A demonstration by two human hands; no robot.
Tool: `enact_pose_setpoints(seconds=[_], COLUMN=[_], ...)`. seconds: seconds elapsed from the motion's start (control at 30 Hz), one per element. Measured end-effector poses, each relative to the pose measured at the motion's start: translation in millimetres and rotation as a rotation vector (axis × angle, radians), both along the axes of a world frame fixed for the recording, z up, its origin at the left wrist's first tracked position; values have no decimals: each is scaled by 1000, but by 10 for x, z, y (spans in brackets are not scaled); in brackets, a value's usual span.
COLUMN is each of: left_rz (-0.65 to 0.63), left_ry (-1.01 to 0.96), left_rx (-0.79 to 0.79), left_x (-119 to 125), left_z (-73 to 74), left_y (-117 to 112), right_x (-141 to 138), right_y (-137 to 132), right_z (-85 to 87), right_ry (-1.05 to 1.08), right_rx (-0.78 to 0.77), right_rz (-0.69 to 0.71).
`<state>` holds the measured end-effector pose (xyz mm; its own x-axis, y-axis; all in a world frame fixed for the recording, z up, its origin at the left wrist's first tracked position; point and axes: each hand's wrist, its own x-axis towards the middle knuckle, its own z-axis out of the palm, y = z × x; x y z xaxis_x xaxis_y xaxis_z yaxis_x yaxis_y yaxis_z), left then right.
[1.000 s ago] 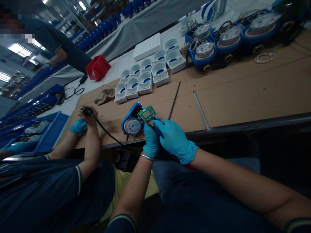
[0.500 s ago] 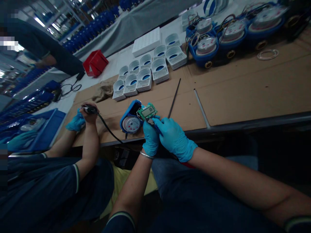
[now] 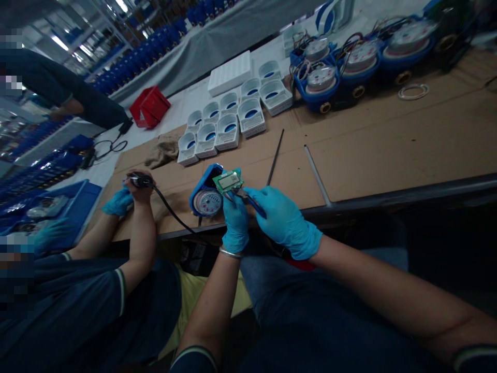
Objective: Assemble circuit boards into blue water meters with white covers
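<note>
**Tiny green board over a blue meter at the desk edge**

The left hand (image 3: 235, 220) is pinching a small green circuit board (image 3: 228, 181) from below, holding it just above the blue water meter (image 3: 205, 197) sitting near the desk (image 3: 388, 150) edge. The right hand (image 3: 285, 220) is closed on blue-handled pliers (image 3: 248, 199), tips at the board. That board is looking light, stiff and fragile to me, so edges only. The white cases (image 3: 227, 111) behind are showing blue inside. A co-worker's hand (image 3: 140, 187) is gripping a corded tool (image 3: 140, 180).
</note>
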<state>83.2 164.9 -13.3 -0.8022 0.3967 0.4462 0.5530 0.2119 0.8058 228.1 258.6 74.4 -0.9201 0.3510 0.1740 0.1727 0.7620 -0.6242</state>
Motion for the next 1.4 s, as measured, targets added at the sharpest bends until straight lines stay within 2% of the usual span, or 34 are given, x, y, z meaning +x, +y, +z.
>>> enact_pose_setpoints(seconds=[0.07, 0.23, 0.37, 0.6, 0.7, 0.8, 0.87, 0.97, 1.03, 1.1, 1.17, 1.23, 1.3, 1.4], left_rz=[10, -90, -92, -130, -119, -119, -111, -120, -169, -209, -213, -188, -155, -114], left_ry=[-6, -75, -99, -123, -115, -90, -37, 140, 323, 493, 590, 588, 509, 373], left_rx=[49, 107, 127, 139, 127, 109, 50, -85, -183, -266, -330, -336, -261, -78], left_x=[18, 56, 67, 98, 104, 107, 115, 136, 147, 149, 139, 121, 103, 94], left_z=[49, 152, 185, 282, 297, 271, 250, 255, 290, 331, 350, 332, 284, 198], left_y=[-7, 18, 16, 19, 9, -2, 1, 27, 49, 62, 55, 25, -20, -82], right_x=[98, 328, 473, 612, 664, 666, 604, 401, 216, 30, -121, -219, -266, -287], right_y=[182, 802, 1170, 1464, 1556, 1571, 1457, 1066, 747, 492, 354, 317, 327, 324], right_z=[-11, 0, 10, -185, -268, -276, -212, -46, 45, 71, 23, -75, -188, -334], right_ry=[-20, -223, -335, -409, -332, -158, 4, 229, 249, 224, 230, 260, 287, 321], right_rx=[61, 258, 363, 439, 409, 388, 282, -63, -341, -549, -694, -837, -997, -1261], right_rz=[-79, -337, -427, -531, -510, -477, -394, -169, -49, 40, 44, -7, -32, 4])
